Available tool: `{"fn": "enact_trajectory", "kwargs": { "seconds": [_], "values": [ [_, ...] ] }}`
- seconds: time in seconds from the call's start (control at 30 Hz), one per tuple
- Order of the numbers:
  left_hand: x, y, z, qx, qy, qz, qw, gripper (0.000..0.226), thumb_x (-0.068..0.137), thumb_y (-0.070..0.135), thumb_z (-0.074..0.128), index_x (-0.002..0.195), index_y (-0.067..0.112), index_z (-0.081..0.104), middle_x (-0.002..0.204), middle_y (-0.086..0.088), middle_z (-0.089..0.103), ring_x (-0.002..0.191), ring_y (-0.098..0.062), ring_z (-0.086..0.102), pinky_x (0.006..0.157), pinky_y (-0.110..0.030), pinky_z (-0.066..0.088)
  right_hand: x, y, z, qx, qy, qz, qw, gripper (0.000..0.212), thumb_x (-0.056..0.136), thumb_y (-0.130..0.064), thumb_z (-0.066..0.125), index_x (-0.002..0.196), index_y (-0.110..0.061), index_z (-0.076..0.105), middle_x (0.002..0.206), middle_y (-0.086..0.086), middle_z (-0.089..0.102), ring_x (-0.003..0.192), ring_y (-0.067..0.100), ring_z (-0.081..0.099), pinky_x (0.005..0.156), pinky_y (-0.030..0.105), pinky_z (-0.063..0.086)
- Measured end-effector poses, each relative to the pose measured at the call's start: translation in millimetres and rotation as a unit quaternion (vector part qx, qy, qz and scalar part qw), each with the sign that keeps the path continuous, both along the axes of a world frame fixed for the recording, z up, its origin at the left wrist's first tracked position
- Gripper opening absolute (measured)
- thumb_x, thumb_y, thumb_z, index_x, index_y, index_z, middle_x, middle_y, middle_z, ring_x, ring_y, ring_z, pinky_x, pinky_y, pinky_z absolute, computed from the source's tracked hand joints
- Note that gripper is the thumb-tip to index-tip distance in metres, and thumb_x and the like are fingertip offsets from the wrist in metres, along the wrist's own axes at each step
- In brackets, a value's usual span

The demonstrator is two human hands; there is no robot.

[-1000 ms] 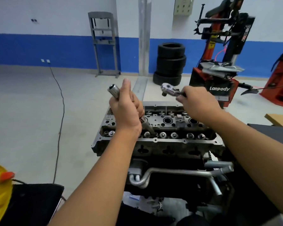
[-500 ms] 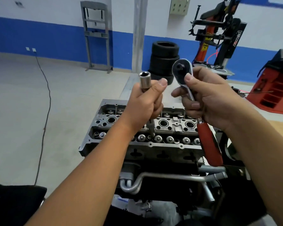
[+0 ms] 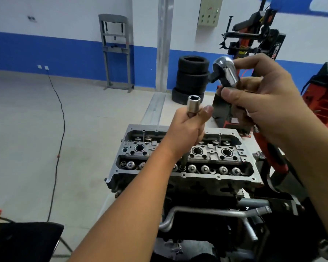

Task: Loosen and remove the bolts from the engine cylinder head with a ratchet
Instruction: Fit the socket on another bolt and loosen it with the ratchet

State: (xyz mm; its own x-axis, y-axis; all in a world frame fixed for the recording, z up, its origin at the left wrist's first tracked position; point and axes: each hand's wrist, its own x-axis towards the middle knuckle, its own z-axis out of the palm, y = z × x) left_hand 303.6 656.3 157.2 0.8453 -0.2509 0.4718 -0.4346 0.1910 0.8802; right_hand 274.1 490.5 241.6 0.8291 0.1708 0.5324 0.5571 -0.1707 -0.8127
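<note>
Cylinder head (image 3: 182, 174), uncovered, sits atop the engine at centre, below both raised hands; its bolts are not yet touched by any tool. At left, the left hand (image 3: 186, 129) is clamped round a socket extension (image 3: 193, 103), held upright with the open socket end uppermost and the shaft reaching down toward the head. At right, the right hand (image 3: 263, 97) is closed round the ratchet (image 3: 225, 72) near its chrome head, the red handle (image 3: 269, 154) hanging below. The two tools are near but apart. The step in hand is judged to be assembly: the drive square should be aligned squarely with the extension and pressed fully home before any bolt is loaded.
</note>
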Motion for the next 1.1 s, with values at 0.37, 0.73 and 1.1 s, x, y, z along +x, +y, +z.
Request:
{"fn": "enact_trajectory", "kwargs": {
  "seconds": [0.37,0.73,1.1],
  "values": [
    [1,11,0,0.015,0.029,-0.112,0.993,0.044,0.104,0.030,0.051,0.061,0.028,0.043,0.052,0.007,0.032,0.043,-0.011,0.025,0.043,-0.021,0.024,-10,6,10,-0.233,-0.150,-0.047,0.960,0.048,0.086,-0.018,0.081,0.112,-0.054,0.061,0.094,-0.012,0.063,0.072,0.010,0.061,0.067,0.037,0.050],
    [-4,0,-3,0.026,0.011,0.001,1.000,0.049,0.105,0.037,0.056,0.066,0.010,0.043,0.052,0.003,0.032,0.044,-0.014,0.025,0.047,-0.028,0.021,-21,7,26,-0.478,-0.226,-0.088,0.844,0.046,0.092,-0.015,0.072,0.116,-0.047,0.049,0.091,-0.015,0.058,0.084,0.018,0.061,0.065,0.039,0.048],
    [-4,2,-11,-0.041,0.085,0.049,0.994,0.025,0.075,0.009,0.042,0.059,0.026,0.051,0.048,0.003,0.030,0.043,-0.011,0.025,0.045,-0.028,0.021,-36,42,37,-0.513,-0.121,-0.044,0.848,0.029,0.097,-0.051,0.064,0.108,-0.030,0.046,0.080,-0.008,0.059,0.065,0.011,0.058,0.053,0.030,0.038]
  ]
}}
